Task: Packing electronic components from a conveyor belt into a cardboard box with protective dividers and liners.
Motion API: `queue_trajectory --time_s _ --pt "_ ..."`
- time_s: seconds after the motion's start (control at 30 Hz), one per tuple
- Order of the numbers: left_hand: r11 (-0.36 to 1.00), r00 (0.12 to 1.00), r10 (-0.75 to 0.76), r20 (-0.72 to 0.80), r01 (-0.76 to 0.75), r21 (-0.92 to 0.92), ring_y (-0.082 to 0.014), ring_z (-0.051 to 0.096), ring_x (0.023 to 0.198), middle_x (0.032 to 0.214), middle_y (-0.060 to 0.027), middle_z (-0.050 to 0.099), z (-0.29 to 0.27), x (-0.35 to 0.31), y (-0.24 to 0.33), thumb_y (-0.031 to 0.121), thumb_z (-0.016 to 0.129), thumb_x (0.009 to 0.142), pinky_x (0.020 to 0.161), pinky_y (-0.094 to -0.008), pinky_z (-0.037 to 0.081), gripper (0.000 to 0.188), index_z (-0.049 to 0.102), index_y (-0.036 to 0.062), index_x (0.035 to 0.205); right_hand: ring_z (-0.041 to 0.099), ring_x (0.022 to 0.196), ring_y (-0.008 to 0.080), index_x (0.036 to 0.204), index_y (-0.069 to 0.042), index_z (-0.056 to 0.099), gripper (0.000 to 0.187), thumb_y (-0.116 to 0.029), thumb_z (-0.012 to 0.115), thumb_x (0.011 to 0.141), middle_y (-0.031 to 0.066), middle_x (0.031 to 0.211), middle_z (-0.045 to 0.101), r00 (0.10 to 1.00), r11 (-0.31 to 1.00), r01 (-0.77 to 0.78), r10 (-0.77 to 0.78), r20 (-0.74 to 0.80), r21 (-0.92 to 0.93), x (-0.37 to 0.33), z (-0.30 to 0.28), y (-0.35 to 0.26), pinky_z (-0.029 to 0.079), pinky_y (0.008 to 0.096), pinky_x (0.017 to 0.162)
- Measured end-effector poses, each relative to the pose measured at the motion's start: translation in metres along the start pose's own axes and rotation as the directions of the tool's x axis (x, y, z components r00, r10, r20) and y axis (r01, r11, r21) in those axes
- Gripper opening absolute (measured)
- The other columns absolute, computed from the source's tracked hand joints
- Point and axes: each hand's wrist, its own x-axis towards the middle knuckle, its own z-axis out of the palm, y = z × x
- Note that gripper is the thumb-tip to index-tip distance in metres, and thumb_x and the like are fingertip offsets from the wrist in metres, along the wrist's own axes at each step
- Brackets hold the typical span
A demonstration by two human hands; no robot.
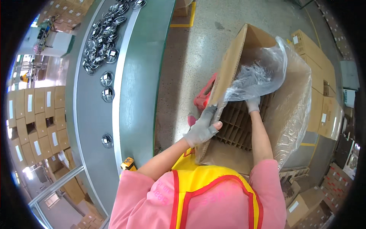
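A large open cardboard box (227,63) stands in front of me, lined with a clear plastic bag (263,78) that spills over its right side. Inside it lies a brown cardboard divider grid (235,128) with many narrow cells. My left hand (202,129), in a grey glove with the thumb tip bare, grips the box's left edge, the fingers outside and the thumb toward the inside. Reaching down into the box, my right hand (253,104) is gloved too. Its fingers go under the bunched plastic beside the divider, so what they touch is hidden.
Along the left runs a conveyor belt (93,126) carrying a pile of round black wire-like parts (101,42). A yellow-black tool (128,164) sits at its edge. Some red object (204,93) is behind the box. Stacked cartons (318,72) stand on the right.
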Motion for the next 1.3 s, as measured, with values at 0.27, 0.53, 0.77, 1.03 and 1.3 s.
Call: queue_trajectory --time_s 0.27,0.53,0.77,1.03,1.3 --pt "0.990 0.973 -0.124 0.197 0.134 -0.038 -0.0344 0.042 0.131 0.139 -0.0258 0.042 -0.022 -0.028 -0.017 0.035 0.071 0.083 0.108 -0.0375 0.034 0.082 0.030 -0.0051 0.141 0.046 0.126 0.0352 0.124 -0.010 0.056 0.040 -0.029 0.049 0.090 0.0170 0.134 0.052 0.642 0.998 0.029 0.026 -0.766 0.058 0.107 -0.253 -0.086 0.038 0.0437 0.103" --pt "0.991 0.994 -0.103 0.029 0.100 0.084 -0.0416 0.051 0.118 0.129 -0.0262 0.049 -0.038 -0.054 0.011 0.041 0.068 0.080 0.099 -0.0423 0.043 0.072 0.043 -0.0048 0.130 0.059 0.110 0.0303 0.109 -0.014 0.069 0.036 -0.039 0.055 0.086 0.0123 0.115 0.065 0.953 0.948 0.135 -0.203 -0.225 -0.287 0.128 -0.295 -0.145 0.041 0.0448 0.098" --pt "0.996 0.992 -0.044 -0.115 0.053 0.076 -0.0377 0.059 0.102 0.116 -0.0182 0.057 -0.070 -0.003 0.024 0.032 0.067 0.081 0.086 -0.0447 0.049 0.052 0.051 0.0058 0.123 0.032 0.135 0.0344 0.122 -0.023 0.059 0.049 -0.039 0.068 0.076 0.0123 0.140 0.043 0.605 0.962 -0.024 -0.203 -0.770 -0.272 0.117 -0.276 -0.169 0.033 0.0526 0.103" --pt "0.946 0.834 0.129 -0.537 0.059 0.319 -0.0368 0.054 0.111 0.118 -0.0179 0.055 -0.148 0.010 -0.028 0.021 0.068 0.077 0.092 -0.0433 0.046 0.050 0.052 0.0070 0.122 0.036 0.130 0.0405 0.128 -0.017 0.056 0.050 -0.029 0.062 0.079 0.0192 0.140 0.044 0.804 0.956 0.238 -0.292 -0.519 -0.169 0.169 -0.284 -0.155 0.032 0.0440 0.109" --pt "0.531 -0.016 0.068 -0.998 0.847 0.022 -0.0456 0.039 0.125 0.137 -0.0254 0.039 -0.292 -0.049 -0.130 0.026 0.075 0.071 0.104 -0.0532 0.033 0.078 0.038 0.0067 0.137 0.044 0.125 0.0364 0.124 -0.021 0.059 0.047 -0.040 0.062 0.081 0.0138 0.132 0.052 0.776 0.863 -0.068 -0.269 -0.571 -0.500 0.226 -0.352 -0.175 0.033 0.0536 0.103"
